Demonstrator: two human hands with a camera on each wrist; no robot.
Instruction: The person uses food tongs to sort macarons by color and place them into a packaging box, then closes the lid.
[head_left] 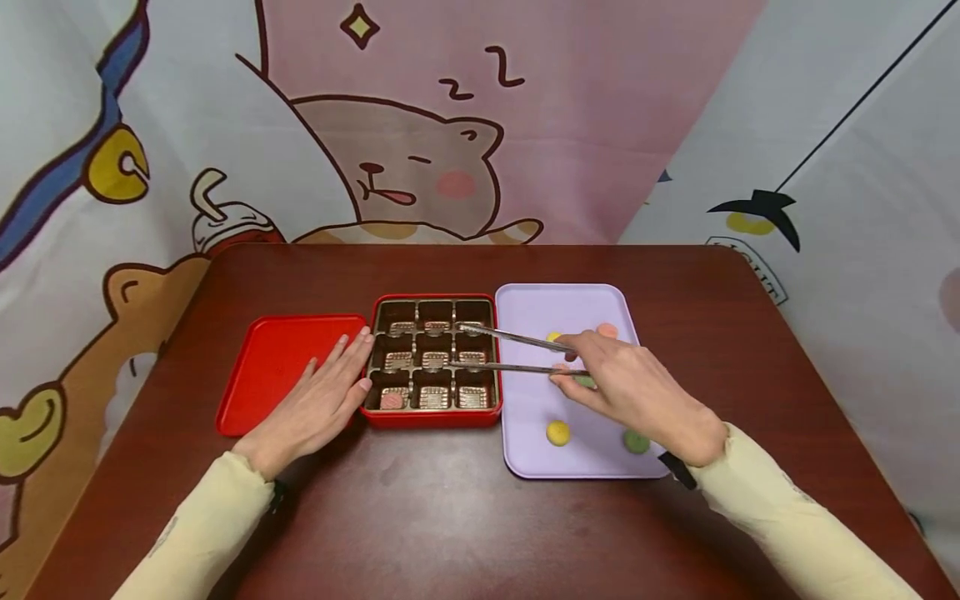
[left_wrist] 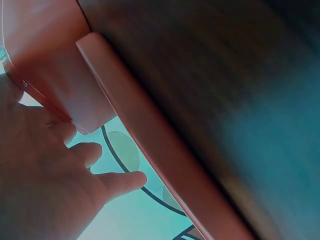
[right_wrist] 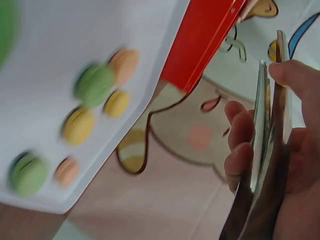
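My right hand (head_left: 633,387) grips metal tongs (head_left: 525,367) above the lavender tray (head_left: 525,454). Their tips are apart over the right column of a red box (head_left: 431,422), with nothing seen between them. The right wrist view shows thumb and fingers around the tongs (right_wrist: 265,150). My left hand (head_left: 315,404) lies with straight fingers along the box's left side, fingertips at its rim; in the left wrist view the fingers touch the red wall (left_wrist: 70,75). One pink macaron (head_left: 392,401) sits in the front left compartment of the box's brown divided insert (head_left: 435,413).
Several macarons lie on the tray, among them a yellow one (head_left: 558,432), a green one (head_left: 637,442) and a pink one (head_left: 607,331). A red lid (head_left: 277,367) lies left of the box, partly under my left hand. The brown table (head_left: 420,517) meets a printed curtain (head_left: 570,125).
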